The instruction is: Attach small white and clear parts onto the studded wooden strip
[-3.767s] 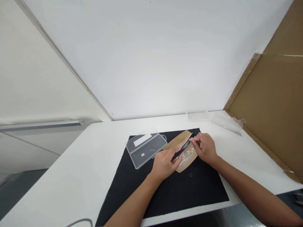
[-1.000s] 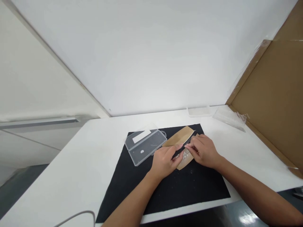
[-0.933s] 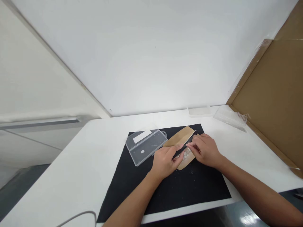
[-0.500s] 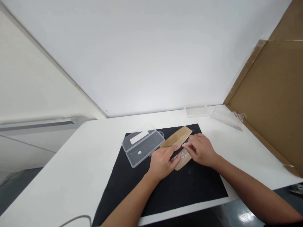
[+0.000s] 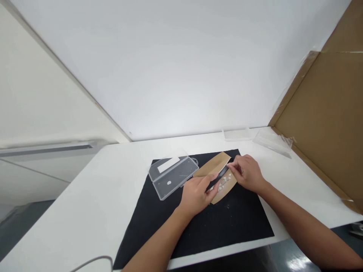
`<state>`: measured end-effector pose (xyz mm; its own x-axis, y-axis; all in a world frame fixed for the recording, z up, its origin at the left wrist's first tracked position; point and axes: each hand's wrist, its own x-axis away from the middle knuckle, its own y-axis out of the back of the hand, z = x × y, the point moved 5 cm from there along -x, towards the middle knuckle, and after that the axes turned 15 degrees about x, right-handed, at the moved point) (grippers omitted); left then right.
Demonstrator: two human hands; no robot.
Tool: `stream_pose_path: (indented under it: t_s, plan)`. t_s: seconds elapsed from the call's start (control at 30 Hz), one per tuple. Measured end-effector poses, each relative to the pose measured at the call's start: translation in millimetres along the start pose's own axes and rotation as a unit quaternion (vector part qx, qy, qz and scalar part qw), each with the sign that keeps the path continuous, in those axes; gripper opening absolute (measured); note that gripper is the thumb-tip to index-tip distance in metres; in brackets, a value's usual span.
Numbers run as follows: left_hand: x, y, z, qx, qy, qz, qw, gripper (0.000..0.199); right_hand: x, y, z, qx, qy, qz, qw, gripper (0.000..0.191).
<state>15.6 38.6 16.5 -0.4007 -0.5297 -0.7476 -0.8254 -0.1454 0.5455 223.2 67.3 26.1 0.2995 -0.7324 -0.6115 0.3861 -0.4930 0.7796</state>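
My left hand (image 5: pixel 195 192) is closed around the near end of a long, slightly curved black piece (image 5: pixel 222 174) with a pale edge, thumb on top. At its far end my right hand (image 5: pixel 246 172) pinches close to that pale edge; its fingertips hide exactly what lies between them. Beneath both hands is an unfolded brown paper sleeve (image 5: pixel 210 167). White flakes (image 5: pixel 225 180) are scattered on its near flap. To the left of the hands lies a clear hinged plastic case (image 5: pixel 172 180), open, bearing a white label (image 5: pixel 168 164).
Everything in hand is over a black mat (image 5: pixel 210 234) on a white table (image 5: pixel 85 211). At the back stand a clear tray (image 5: pixel 236 134) and a clear plastic cover (image 5: pixel 272 142). Cardboard (image 5: pixel 326 121) walls the right side. A cable (image 5: pixel 96 258) crosses the front left.
My right hand has slid away from the left, up along the black piece toward its far end. More of the black piece and flakes shows. The left hand keeps its hold.
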Motion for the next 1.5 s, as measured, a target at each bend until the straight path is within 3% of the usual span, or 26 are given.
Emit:
stream_pose_path:
  t_s: [0.17, 0.47, 0.73, 1.03, 1.3, 1.5]
  plan:
    - [1, -0.2, 2, -0.003, 0.001, -0.001, 1.0, 0.015, 6, -4, 34, -0.027, 0.074, 0.013, 0.997, 0.029]
    - [1, -1.2, 0, 0.002, 0.003, 0.006, 1.0, 0.019, -2, 3, -12, 0.012, -0.031, 0.0, 0.999, 0.033]
    - [2, 0.1, 2, 0.0, -0.006, -0.012, 1.0, 0.015, 5, -4, 34, -0.047, 0.045, -0.004, 0.998, 0.032]
    - [4, -2.5, 4, 0.024, 0.004, -0.012, 1.0, 0.021, 0, 0, -18, -0.012, -0.052, -0.026, 0.998, 0.031]
    - [4, -0.5, 8, 0.022, 0.017, -0.01, 1.0, 0.019, 6, -12, 30, -0.04, 0.043, -0.027, 0.998, 0.028]
    - [4, -0.2, 6, 0.02, 0.019, -0.013, 1.0, 0.021, 5, -12, 19, -0.031, 0.021, -0.028, 0.999, 0.028]
